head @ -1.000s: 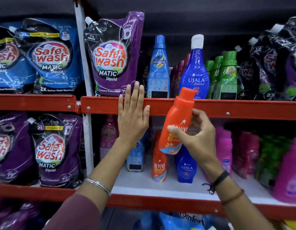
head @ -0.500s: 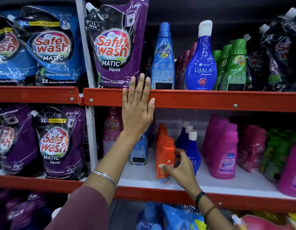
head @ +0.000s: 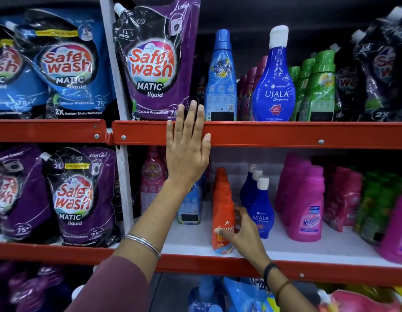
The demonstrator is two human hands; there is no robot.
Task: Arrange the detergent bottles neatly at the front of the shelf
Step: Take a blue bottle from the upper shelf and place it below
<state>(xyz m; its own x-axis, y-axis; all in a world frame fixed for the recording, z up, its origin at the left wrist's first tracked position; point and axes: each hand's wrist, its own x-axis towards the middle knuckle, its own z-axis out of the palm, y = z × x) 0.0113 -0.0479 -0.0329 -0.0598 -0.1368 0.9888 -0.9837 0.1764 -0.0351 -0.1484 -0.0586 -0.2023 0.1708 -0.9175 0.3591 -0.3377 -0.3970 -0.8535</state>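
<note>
- The right hand [head: 242, 233] has its fingers curled around a slim orange plastic bottle [head: 222, 224] standing upright at the front of the white shelf [head: 274, 246] (more orange ones line up behind it).
- The left hand [head: 187, 149] lies flat, fingers spread, against the red metal rail [head: 285, 134].
- A blue bottle [head: 262, 212] with a white cap stands just beside.

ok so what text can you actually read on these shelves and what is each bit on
"Safe wash MATIC liquid", "1L PACK", "Colour Protection": purple pouch, top shelf
"2X Better Stain Removal": blue pouch
"ALL DAY FRESHNESS": light blue bottle
"UJALA Supreme": blue bottle, top shelf
"2L", "Front Load": lower purple pouch
"UJALA": small blue bottle
"Vanish": pink bottle
Orange bottle under the right hand: label blurred and partly covered.
</note>
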